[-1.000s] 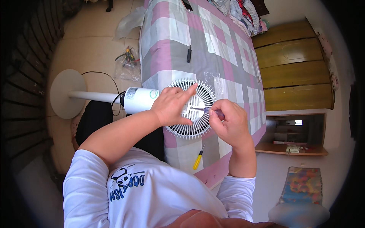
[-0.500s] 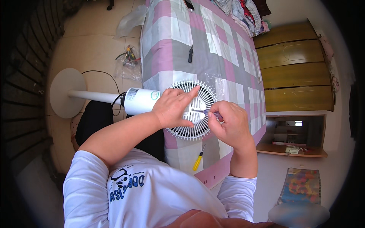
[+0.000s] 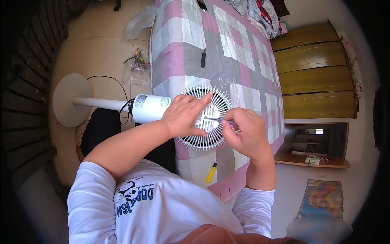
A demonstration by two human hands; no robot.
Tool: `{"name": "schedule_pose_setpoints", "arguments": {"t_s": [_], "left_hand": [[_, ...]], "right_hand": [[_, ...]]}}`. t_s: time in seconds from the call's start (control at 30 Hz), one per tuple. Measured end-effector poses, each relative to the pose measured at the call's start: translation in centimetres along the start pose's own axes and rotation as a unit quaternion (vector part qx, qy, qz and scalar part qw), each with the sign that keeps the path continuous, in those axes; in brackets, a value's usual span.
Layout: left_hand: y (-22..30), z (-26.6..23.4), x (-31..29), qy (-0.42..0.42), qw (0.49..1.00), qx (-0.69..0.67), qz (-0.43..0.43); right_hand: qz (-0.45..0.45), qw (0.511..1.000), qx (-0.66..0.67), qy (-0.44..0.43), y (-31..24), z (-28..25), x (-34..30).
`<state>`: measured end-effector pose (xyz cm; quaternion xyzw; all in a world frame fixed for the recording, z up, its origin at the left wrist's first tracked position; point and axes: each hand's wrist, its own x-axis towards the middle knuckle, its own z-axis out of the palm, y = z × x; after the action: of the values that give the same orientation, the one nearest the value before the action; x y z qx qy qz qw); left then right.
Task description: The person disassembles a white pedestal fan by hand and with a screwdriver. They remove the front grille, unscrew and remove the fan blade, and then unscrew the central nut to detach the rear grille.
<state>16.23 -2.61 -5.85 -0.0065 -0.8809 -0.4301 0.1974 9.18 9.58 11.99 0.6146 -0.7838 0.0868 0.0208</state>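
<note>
**Left hand (image 3: 183, 116) lay spread on the fan (image 3: 151, 107) as the right hand (image 3: 247, 132) gripped a purple-handled screwdriver (image 3: 219, 119)!**

Over on the left, the round white base (image 3: 70, 105) stood tipped on edge, its pole (image 3: 101, 103) running right to the white housing beside the bed (image 3: 252, 79). Then came the left hand: fingers apart, palm down, closed on nothing, the slatted grille (image 3: 221, 101) right beneath them, its spokes showing beyond the fingertips. Above lay a black screwdriver (image 3: 203, 59), and below the grille a yellow-handled screwdriver (image 3: 211, 174), both on the checked cover. And on the right, thumb and curled fingers pinched that purple handle, the shaft pointing left across the grille's centre, between the two hands! Whether the tip sat in a screw, one couldn't tell.
</note>
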Motion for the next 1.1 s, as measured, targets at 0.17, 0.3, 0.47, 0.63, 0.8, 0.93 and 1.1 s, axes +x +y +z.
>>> {"name": "schedule_pose_setpoints", "arguments": {"t_s": [0.17, 0.3, 0.47, 0.63, 0.8, 0.93, 1.1], "left_hand": [[0.1, -0.1, 0.1, -0.009, 1.0, 0.004, -0.007], [0.0, 0.0, 0.0, -0.001, 1.0, 0.004, -0.001], [-0.1, 0.1, 0.0, 0.004, 1.0, 0.001, 0.004], [0.0, 0.0, 0.0, 0.002, 1.0, 0.002, 0.002], [0.1, -0.1, 0.0, -0.004, 1.0, -0.004, -0.008], [0.5, -0.8, 0.0, -0.025, 0.999, -0.007, -0.024], [-0.3, 0.1, -0.2, 0.02, 0.999, 0.001, 0.037]], "right_hand": [[-0.003, 1.0, -0.005, 0.0, -0.1, -0.2, 0.0], [-0.009, 1.0, -0.009, -0.002, -0.1, -0.2, 0.1], [-0.023, 1.0, -0.013, 0.001, 0.1, 0.1, 0.2], [-0.025, 0.999, -0.021, -0.005, 0.0, 0.1, 0.4], [-0.017, 0.999, -0.022, -0.021, -0.1, -0.1, 0.6], [0.009, 0.999, -0.008, -0.042, -0.1, -0.2, 0.7], [0.075, 0.99, 0.099, -0.072, 0.1, -0.2, 0.6]]}}
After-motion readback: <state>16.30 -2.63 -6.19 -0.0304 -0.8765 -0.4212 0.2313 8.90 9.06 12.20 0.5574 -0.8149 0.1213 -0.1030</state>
